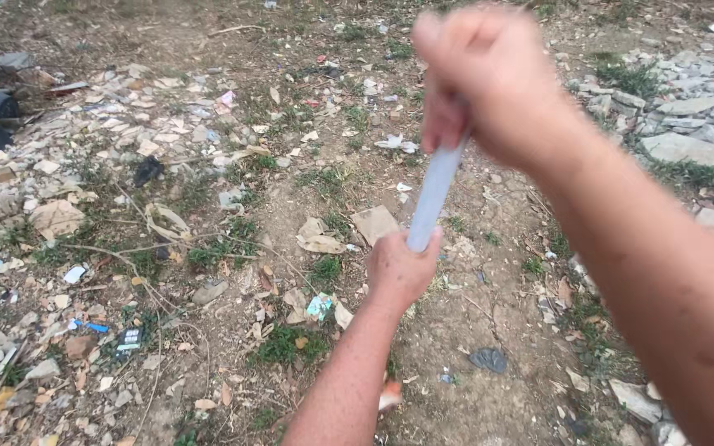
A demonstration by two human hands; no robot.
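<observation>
Handle: pale grey pole, slanting down between our two hands, blurry from motion, and its lower end is hidden, so we can't tell what tool it is.
Doing it well: we'd say keep the hands apart along the shaft like this, upper one steering, lower one steady, and watch footing on the loose rubble.
Right hand: up high and close to the camera, fist fully wrapped around the pole, no gap showing.
Left hand: lower down, fingers curled tight round the same pole.
Ground: dry dirt with litter, a cardboard scrap, grey stones off right.
</observation>
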